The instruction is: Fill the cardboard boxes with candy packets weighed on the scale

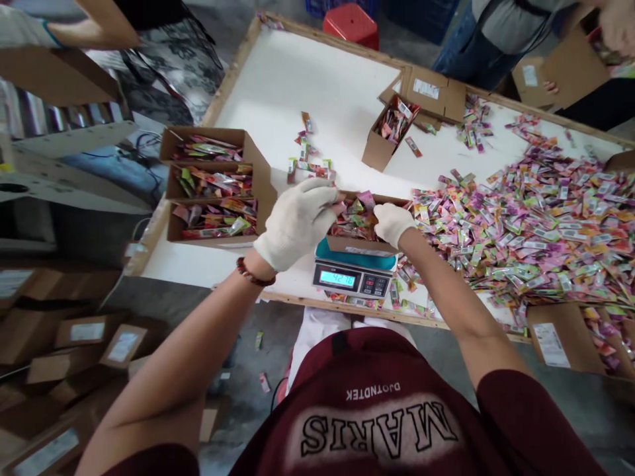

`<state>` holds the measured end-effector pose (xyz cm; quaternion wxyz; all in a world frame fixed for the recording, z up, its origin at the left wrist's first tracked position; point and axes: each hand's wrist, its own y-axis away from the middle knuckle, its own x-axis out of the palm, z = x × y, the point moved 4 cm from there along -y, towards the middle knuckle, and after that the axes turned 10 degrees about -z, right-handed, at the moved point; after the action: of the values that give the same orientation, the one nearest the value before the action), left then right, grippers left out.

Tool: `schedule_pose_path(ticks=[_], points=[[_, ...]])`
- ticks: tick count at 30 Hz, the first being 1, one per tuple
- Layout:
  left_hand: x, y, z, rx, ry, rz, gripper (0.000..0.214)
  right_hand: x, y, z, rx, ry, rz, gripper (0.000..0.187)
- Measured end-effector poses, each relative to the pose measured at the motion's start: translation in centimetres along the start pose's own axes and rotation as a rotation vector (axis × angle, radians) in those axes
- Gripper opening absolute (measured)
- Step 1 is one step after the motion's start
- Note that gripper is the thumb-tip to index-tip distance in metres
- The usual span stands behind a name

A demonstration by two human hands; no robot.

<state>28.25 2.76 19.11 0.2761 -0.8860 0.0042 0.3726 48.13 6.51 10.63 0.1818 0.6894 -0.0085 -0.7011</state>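
Note:
An open cardboard box (360, 248) filled with small colourful packets (354, 221) sits on a digital scale (352, 281) with a lit display. My left hand (300, 221), in a white glove, is over the box's left end. Its thumb and fingers are drawn together; what lies between them is too small to make out. My right hand (393, 223), also gloved, reaches into the right end of the box. Its fingers are curled down among the packets, and a pink packet (367, 199) shows at their tips.
Left stand three filled boxes (213, 185) side by side. Loose packets (520, 218) cover the table's right side. Another filled box (389, 132) stands at the back near flattened cardboard (431, 92). Two people (169, 59) work across the table. A red stool (350, 25) is behind it.

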Motion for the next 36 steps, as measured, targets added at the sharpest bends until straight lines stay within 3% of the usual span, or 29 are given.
schedule_pose_path(ticks=[2, 7, 9, 13, 16, 20, 24, 26, 28, 31, 33, 36], points=[[-0.8, 1.6, 1.6, -0.098, -0.002, -0.003, 0.025, -0.7, 0.2, -0.7, -0.048, -0.030, -0.026, 0.025], [-1.2, 5.7, 4.5, -0.318, 0.045, -0.011, 0.026, -3.9, 0.0, -2.2, -0.097, -0.170, -0.285, 0.032], [-0.7, 6.7, 4.6, -0.347, 0.075, -0.005, 0.026, -4.3, -1.4, -1.6, -0.046, -0.193, -0.340, 0.038], [0.0, 7.3, 3.9, -0.361, 0.108, 0.012, 0.025, -3.1, -4.7, 0.9, -0.053, -0.172, -0.284, 0.034], [-0.3, 7.0, 3.9, -0.363, 0.109, 0.002, 0.024, -3.4, -4.4, 0.6, -0.078, -0.278, -0.384, 0.030], [-1.1, 6.5, 4.8, -0.373, 0.105, -0.035, 0.025, -6.7, 0.7, -4.6, -0.045, -0.471, -0.659, 0.027], [-1.4, 6.2, 5.8, -0.387, 0.077, -0.049, 0.025, -11.0, 8.0, -12.5, 0.126, -0.299, -0.916, 0.016], [-1.4, 6.2, 6.2, -0.389, 0.061, -0.062, 0.025, -12.0, 10.8, -15.7, 0.211, -0.140, -0.935, 0.019], [-1.3, 6.3, 6.5, -0.391, 0.058, -0.075, 0.024, -12.0, 12.0, -17.3, 0.258, -0.028, -0.883, 0.034], [-0.9, 6.5, 6.7, -0.402, 0.067, -0.074, 0.024, -10.6, 10.6, -15.2, 0.153, -0.110, -0.779, 0.047], [-0.7, 6.6, 6.8, -0.408, 0.066, -0.067, 0.025, -8.8, 7.9, -11.1, -0.012, -0.269, -0.679, 0.032], [-0.7, 6.6, 6.6, -0.413, 0.055, -0.065, 0.025, -4.7, 3.1, -3.6, -0.180, -0.329, -0.392, 0.023]])
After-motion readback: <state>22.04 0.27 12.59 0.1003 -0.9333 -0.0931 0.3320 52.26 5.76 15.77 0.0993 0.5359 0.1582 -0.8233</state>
